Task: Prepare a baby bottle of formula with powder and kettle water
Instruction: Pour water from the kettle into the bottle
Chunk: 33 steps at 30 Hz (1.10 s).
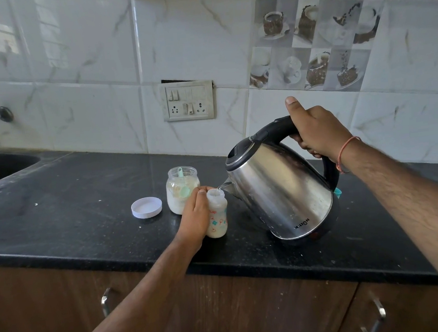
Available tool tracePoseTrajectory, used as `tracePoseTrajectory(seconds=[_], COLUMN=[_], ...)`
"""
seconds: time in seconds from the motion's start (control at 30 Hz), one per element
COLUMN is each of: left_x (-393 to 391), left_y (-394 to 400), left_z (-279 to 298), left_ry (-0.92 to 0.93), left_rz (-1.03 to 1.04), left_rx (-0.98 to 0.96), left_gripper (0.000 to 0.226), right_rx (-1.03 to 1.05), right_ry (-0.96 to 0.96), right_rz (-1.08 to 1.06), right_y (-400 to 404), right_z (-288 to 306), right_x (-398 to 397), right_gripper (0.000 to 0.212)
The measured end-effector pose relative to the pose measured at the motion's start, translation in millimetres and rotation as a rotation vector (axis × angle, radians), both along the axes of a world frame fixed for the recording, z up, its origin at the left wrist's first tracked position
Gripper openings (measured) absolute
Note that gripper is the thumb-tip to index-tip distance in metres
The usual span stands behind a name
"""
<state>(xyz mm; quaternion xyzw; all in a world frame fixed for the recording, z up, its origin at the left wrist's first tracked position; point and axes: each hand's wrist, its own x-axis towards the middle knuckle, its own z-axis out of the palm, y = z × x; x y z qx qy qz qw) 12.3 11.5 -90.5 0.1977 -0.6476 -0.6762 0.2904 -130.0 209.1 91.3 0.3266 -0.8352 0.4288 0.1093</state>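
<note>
The baby bottle is being steadied near the counter's front edge by the left hand, fingers curled round it, while the kettle, gripped by the right hand, is being tilted over its mouth.

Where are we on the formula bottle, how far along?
Done: powder jar is open, lid set aside, scoop back inside. In hand: left hand steadies the bottle while right hand tips the kettle, water entering its mouth. Left: finish filling, then cap it; no teat clearly visible.
</note>
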Motion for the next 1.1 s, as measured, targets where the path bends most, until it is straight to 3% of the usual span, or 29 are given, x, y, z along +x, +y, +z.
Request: tracePoseTrajectory(seconds=[1.1], left_x=[-2.2], left_y=[-6.0], left_z=[-3.3], left_ry=[-0.024], left_rz=[-0.011], left_rx=[0.01], left_gripper=[0.044], right_rx=[0.034], right_ry=[0.04], right_rz=[0.003], right_y=[-4.4], right_z=[1.7], right_x=[4.0], right_gripper=[0.083])
